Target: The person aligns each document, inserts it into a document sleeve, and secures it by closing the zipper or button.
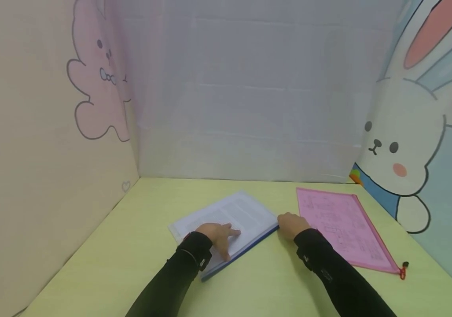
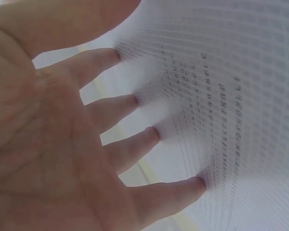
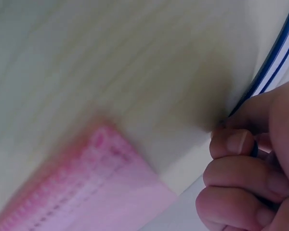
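1. Nearest the viewer, both forearms in black sleeves [image 1: 340, 281] enter from the bottom edge of the head view, cut off above the elbows.
2. The left hand [image 1: 218, 235] lies flat on the white mesh pouch [image 1: 245, 215], fingers straight and spread. The left wrist view shows the fingertips [image 2: 151, 134] pressing the mesh, with printed text blurred beneath it; the words cannot be read.
3. The right hand [image 1: 292, 225] sits at the pouch's right corner, on its blue zip edge [image 1: 249, 248]. In the right wrist view the fingers [image 3: 241, 178] are curled and pinch a small dark part at the end of the blue edge [image 3: 274, 62]; most of that part is hidden by the fingers, so what it is cannot be told.
4. The pouch lies angled on the yellow-green table [image 1: 130, 255], in the middle, with papers inside.
5. Just right of the right hand lies a pink pouch [image 1: 344, 224], apart from the white one, a red cord [image 1: 402, 272] at its near corner. In the right wrist view it is only a pink blur [image 3: 96, 192].
6. Farthest off stand walls with a pink cartoon figure [image 1: 99, 83] and a white rabbit [image 1: 404, 132], both partly cut off.
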